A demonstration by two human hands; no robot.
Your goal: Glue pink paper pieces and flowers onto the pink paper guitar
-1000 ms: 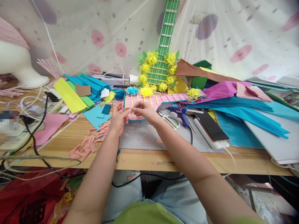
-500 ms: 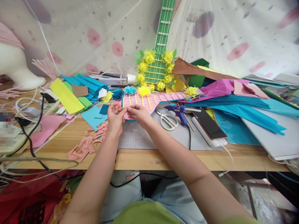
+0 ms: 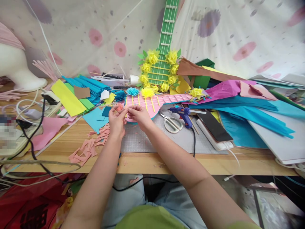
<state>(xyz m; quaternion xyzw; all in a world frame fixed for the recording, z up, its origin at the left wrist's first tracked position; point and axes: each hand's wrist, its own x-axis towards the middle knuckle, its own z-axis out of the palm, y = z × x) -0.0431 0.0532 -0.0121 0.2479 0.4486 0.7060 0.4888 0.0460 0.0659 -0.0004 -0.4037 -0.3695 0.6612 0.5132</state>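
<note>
The left hand (image 3: 116,122) has its fingers gathered around a small coral paper piece (image 3: 119,106), which shows just beyond the upper fingers; its full shape is hidden. The right hand (image 3: 140,117) is bent in from the other side, thumb and fingertips close together and meeting the left fingertips. Whether it is clamped on the paper I cannot tell.

The piece looks feather-light, soft and thin, more likely to crease or tear than to slip. It seems best taken by a firm base or gathered end, between thumb and one fingertip, with the loose edges left uncrushed.

Directly beyond and beneath both hands lies a pink paper guitar (image 3: 152,102), probably light and stiff enough to lift by its body, though its thin yellow strips could come loose under pressure. A blue flower (image 3: 132,91) and a yellow flower (image 3: 147,92) sit at its far edge, ahead of the hands. To the right hand's right are scissors (image 3: 173,125) and a glue gun (image 3: 183,114); to the left hand's left, coral scraps (image 3: 91,144) lie on the bench (image 3: 143,162).
</note>
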